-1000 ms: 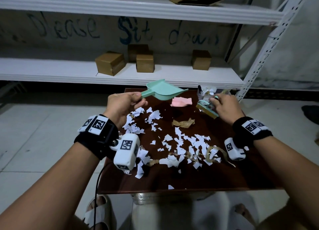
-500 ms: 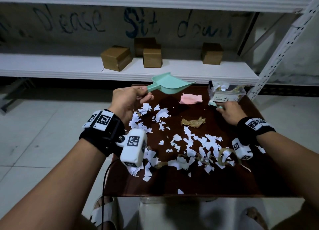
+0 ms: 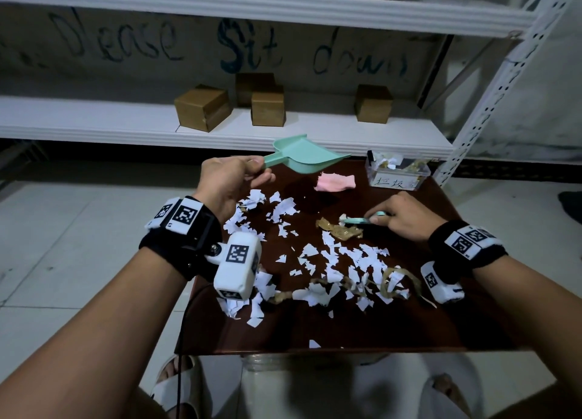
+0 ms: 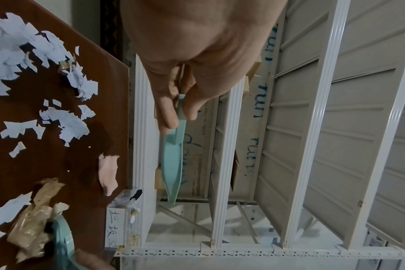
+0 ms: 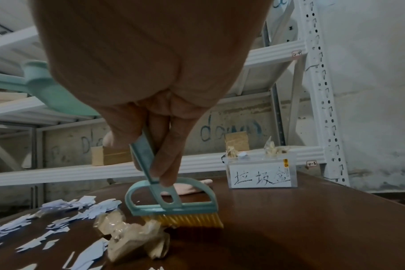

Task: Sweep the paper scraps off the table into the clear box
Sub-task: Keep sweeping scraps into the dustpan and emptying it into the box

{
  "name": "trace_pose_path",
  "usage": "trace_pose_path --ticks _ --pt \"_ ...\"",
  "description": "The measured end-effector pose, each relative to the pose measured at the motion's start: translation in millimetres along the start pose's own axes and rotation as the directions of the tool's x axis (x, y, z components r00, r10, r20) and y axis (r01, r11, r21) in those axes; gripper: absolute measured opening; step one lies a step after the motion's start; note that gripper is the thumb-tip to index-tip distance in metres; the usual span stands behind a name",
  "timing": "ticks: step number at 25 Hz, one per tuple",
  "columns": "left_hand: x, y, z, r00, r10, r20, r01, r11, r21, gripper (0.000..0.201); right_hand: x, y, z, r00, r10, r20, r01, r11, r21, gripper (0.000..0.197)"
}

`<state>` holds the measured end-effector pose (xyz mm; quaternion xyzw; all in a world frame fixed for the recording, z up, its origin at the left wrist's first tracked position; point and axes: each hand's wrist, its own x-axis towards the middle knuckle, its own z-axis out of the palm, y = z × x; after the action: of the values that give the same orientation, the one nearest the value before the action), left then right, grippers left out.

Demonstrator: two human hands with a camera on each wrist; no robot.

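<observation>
- Scraps [image 3: 330, 255] littered the table [image 3: 393, 324]; right hand [image 3: 406, 215] gripped the brush [image 5: 173, 206], left hand [image 3: 226, 182] the dustpan [image 3: 305, 154].
- Dustpan probably belonged flat beside the pile, strokes short.

Bare forearms, no sleeves. Black wristbands [image 3: 466, 245] on both, each topped with white blocks printed in black square codes. White camera pod [image 3: 236, 269] bolted under the left band, thin black cable [image 3: 182, 324] trailing down. Pale slide sandals [image 3: 176, 387] below.

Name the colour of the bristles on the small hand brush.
Yellow bristles under a teal brush frame, clearest in the right wrist view.
</observation>
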<state>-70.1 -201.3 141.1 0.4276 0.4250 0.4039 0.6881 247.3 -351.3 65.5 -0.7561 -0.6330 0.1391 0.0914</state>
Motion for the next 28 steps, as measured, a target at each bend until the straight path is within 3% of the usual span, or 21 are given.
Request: trace_pose_path --ticks 7,13,16,19,23,28 --pt "-4 -11 12 1.0 0.009 0.022 -0.01 1.0 0.021 0.005 -17 1 -3 0.986 -0.034 -0.164 0.049 0.995 0.087 0.016" --pt "-5 -11 17 1.0 -0.001 0.031 0.001 1.0 0.025 0.007 -7 -3 -3 0.911 0.004 -0.413 -0.004 1.0 0.003 0.024" --pt "-5 -11 19 0.999 0.008 0.038 -0.009 1.0 0.029 0.006 6 4 2 0.91 0.101 -0.401 -0.134 0.99 -0.054 0.027" --pt "-4 -10 18 0.999 0.01 0.037 -0.012 0.999 0.037 0.006 21 12 12 0.93 0.206 -0.305 -0.23 0.972 -0.045 0.028" --pt "2 -8 14 1.0 0.013 0.018 -0.014 0.999 0.039 0.007 31 7 26 0.954 0.22 -0.206 -0.216 0.976 0.042 0.035" --pt "3 -8 10 1.0 0.013 0.019 -0.013 0.999 0.03 0.005 43 -6 31 0.954 0.218 -0.206 -0.195 0.972 0.128 0.035"
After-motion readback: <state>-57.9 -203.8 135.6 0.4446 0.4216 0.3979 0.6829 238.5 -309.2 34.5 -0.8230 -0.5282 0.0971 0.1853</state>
